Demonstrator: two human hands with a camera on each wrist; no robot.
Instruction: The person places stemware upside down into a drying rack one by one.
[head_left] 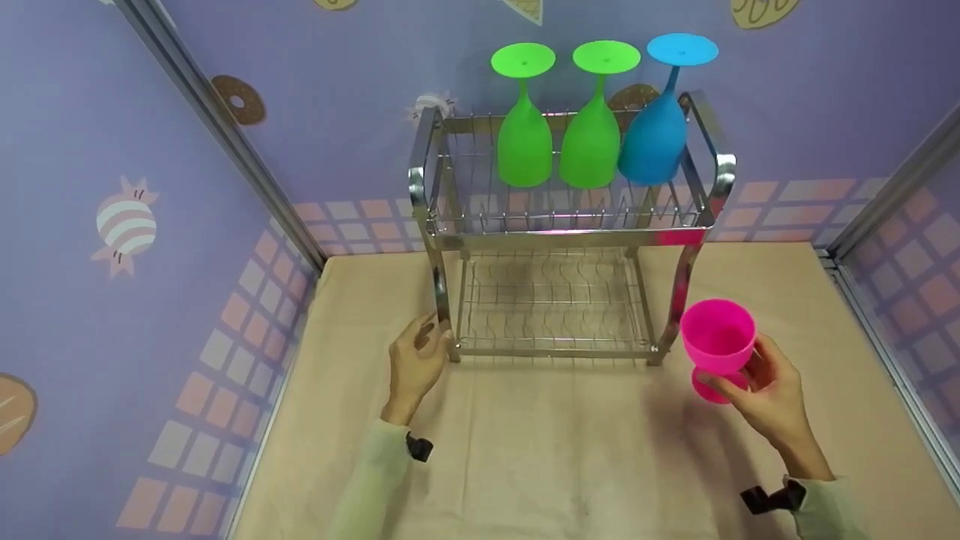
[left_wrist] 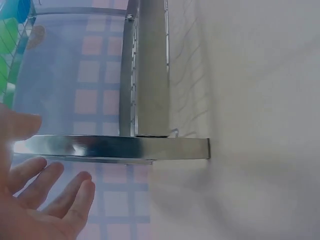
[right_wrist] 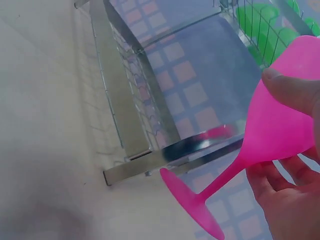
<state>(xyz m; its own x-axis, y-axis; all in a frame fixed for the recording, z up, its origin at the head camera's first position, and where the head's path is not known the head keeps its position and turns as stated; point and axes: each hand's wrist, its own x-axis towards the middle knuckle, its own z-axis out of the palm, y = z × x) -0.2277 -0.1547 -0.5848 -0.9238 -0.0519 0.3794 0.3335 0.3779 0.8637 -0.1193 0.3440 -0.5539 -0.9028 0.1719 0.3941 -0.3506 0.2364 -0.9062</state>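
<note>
In my right hand [head_left: 772, 394] is a pink goblet [head_left: 718, 330], upright with its mouth facing up. The right wrist view shows the thumb and fingers around the goblet's bowl [right_wrist: 280, 115], with its stem and round foot sticking out free. My left hand [head_left: 417, 360] is at the left front leg of a two-tier metal dish rack [head_left: 562, 238]. Its fingers [left_wrist: 75, 200] are spread and loosely bent, with the leg between thumb and fingers in the left wrist view; whether they touch it is hard to tell.
On the rack's top tier, two green goblets [head_left: 524, 150] [head_left: 591, 150] and a blue goblet [head_left: 654, 146] stand upside down in a row. The lower wire tier [head_left: 555, 300] lies beneath. A beige cloth [head_left: 525, 450] covers the table, with patterned walls [head_left: 360, 150] around it.
</note>
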